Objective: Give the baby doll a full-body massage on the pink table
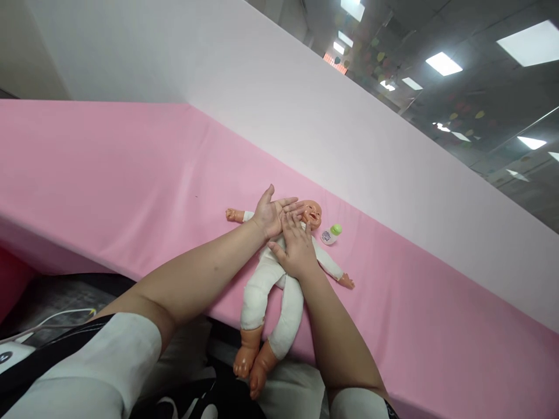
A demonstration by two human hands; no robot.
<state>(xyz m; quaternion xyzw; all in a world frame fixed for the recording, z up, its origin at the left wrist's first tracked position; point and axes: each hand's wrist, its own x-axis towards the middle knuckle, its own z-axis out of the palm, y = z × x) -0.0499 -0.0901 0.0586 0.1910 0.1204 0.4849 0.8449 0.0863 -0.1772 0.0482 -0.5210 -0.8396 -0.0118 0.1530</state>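
Left hand (274,217): palm up, fingers extended.
Right hand (298,247): flat, fingers straight, over baby doll (261,285).
Touch: I'd keep light.

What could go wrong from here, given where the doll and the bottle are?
The orange-brown plastic feet of the white cloth-bodied doll extend past the near edge of the smooth pink bench covering, so a tug on the legs might slide it off.

The small pale bottle with a lime-green cap is close beside the doll's head and outstretched arm; a sideways sweep of the right hand could knock it.
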